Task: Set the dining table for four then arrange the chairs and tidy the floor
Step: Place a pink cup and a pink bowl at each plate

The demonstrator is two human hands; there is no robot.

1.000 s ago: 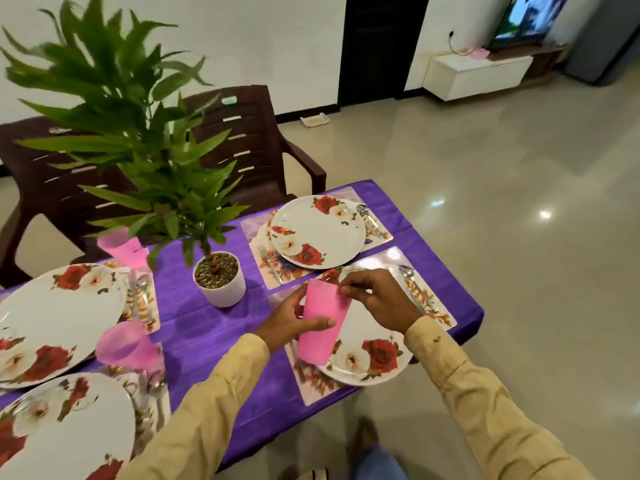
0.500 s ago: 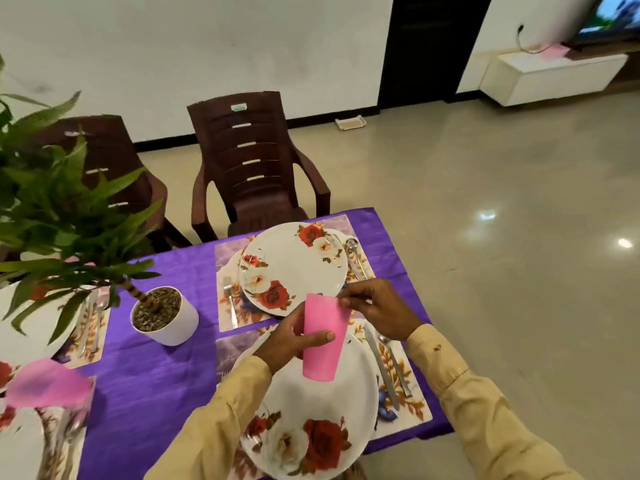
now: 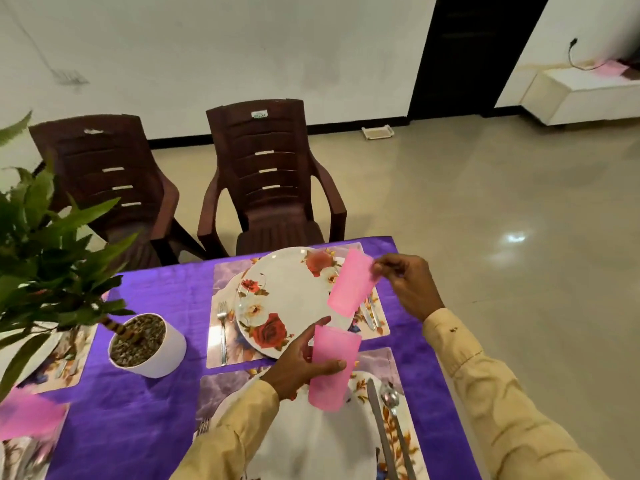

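Note:
My left hand (image 3: 300,362) grips a pink plastic cup (image 3: 331,370) upright over the near floral plate (image 3: 311,441). A second pink cup (image 3: 349,285), tilted, is pinched by its rim in my right hand (image 3: 408,285) above the right side of the far floral plate (image 3: 287,299). Both plates lie on placemats on the purple tablecloth (image 3: 152,410), with a fork (image 3: 222,327) left of the far plate and a knife and spoon (image 3: 391,420) right of the near one.
A potted plant in a white pot (image 3: 147,344) stands left of centre. Another pink cup (image 3: 27,415) lies blurred at the left edge. Two brown plastic chairs (image 3: 273,181) (image 3: 107,181) stand behind the table. Shiny floor stretches to the right.
The stacked pink cups have come apart: my right hand has lifted one up and to the right, my left keeps the other. The view has shifted right and closer.

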